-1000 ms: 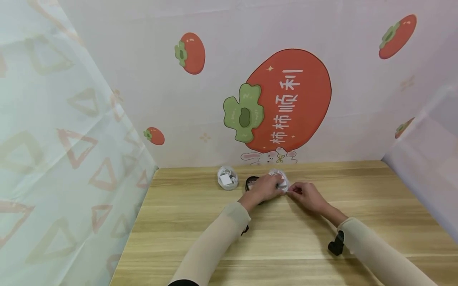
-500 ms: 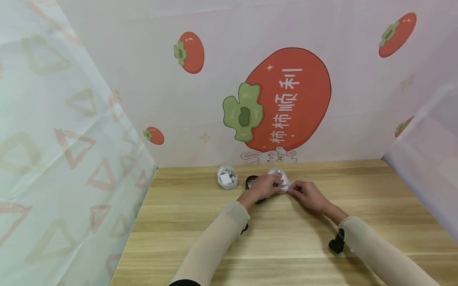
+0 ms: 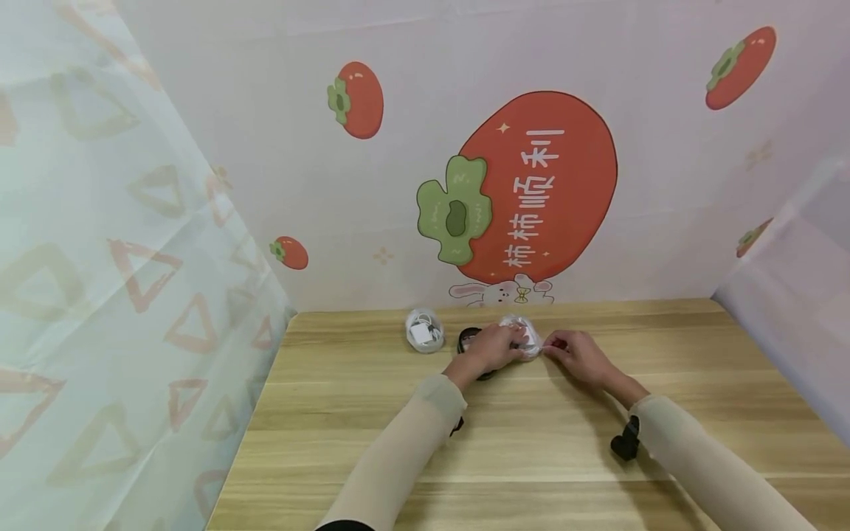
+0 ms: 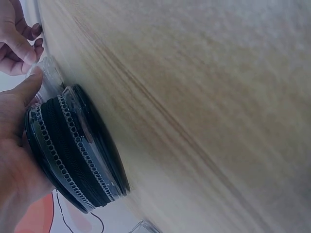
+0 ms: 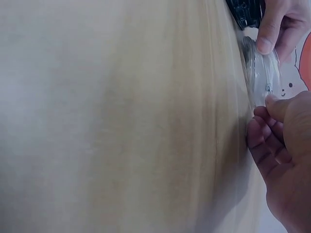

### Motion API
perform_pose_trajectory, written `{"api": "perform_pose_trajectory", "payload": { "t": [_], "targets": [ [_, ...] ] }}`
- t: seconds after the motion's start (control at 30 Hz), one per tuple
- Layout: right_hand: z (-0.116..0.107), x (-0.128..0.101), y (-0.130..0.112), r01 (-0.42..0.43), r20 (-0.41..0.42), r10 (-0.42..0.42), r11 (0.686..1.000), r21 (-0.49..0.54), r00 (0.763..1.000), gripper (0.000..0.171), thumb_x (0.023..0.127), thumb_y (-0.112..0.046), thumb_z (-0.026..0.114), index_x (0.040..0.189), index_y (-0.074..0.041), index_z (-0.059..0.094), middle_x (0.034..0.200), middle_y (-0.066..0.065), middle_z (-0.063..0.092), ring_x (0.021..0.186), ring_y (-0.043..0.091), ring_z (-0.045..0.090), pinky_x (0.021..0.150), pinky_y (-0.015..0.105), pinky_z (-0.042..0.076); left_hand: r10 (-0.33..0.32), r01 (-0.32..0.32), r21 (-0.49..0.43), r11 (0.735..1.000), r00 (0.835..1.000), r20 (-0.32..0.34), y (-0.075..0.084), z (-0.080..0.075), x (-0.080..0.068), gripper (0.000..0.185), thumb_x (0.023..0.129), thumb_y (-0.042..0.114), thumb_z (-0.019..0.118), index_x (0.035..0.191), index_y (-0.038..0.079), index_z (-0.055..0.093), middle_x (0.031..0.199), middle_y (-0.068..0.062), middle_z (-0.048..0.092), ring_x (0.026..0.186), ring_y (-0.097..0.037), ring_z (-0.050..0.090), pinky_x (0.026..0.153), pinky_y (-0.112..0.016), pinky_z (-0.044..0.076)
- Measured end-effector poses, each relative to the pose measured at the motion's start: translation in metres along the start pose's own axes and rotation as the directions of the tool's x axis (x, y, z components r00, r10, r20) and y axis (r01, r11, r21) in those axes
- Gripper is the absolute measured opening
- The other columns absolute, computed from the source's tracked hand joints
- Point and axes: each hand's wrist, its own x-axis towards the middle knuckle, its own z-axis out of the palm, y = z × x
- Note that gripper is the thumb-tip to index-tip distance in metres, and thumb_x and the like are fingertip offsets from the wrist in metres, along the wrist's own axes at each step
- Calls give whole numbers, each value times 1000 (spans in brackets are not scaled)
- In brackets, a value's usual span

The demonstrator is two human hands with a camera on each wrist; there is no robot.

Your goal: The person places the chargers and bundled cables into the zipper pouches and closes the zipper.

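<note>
Clear pouch [image 3: 524, 338] | pinched by both hands | backdrop [image 3: 531, 192] reads 柿柿顺利

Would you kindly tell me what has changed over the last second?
The right hand slid slightly up and left, closing on the clear pouch's edge, which it pinches. The left hand stayed on the pouch; the black zip case and second pouch did not move.

My left hand [image 3: 490, 349] and right hand [image 3: 576, 355] reach forward, fingers curled and pinching, almost touching each other.
</note>
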Motion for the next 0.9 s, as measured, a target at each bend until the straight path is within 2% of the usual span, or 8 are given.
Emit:
{"api": "perform_pose_trajectory", "payload": {
  "t": [0.37, 0.67, 0.9],
  "targets": [
    [3, 13, 6, -13, -41, 13, 1000, -3, 999, 10, 99, -4, 74, 89, -7, 74, 82, 0, 72, 71, 10, 56, 63, 25, 46, 1, -1, 2, 1000, 1000, 2, -2, 1, 1, 46, 105, 41, 67, 148, 27, 63, 160, 9, 51, 148, -16, 47, 121, -31, 39],
    [6, 25, 13, -64, -63, 62, 997, -31, 996, 7, 100, -5, 71, 94, -3, 75, 85, 4, 73, 77, 15, 62, 70, 33, 52, 13, -13, 19, 1000, 999, 34, -5, 0, 2, 48, 106, 39, 65, 152, 28, 57, 162, 7, 48, 150, -15, 44, 121, -30, 38],
    [8, 38, 13, -115, -84, 113, 993, -18, 990, 9, 100, -4, 70, 93, 0, 74, 85, 7, 72, 78, 19, 63, 73, 37, 53, 18, -19, 26, 999, 999, 39, -3, -2, 2, 49, 107, 38, 65, 153, 28, 56, 161, 7, 49, 148, -16, 47, 120, -31, 40]
  ]
}}
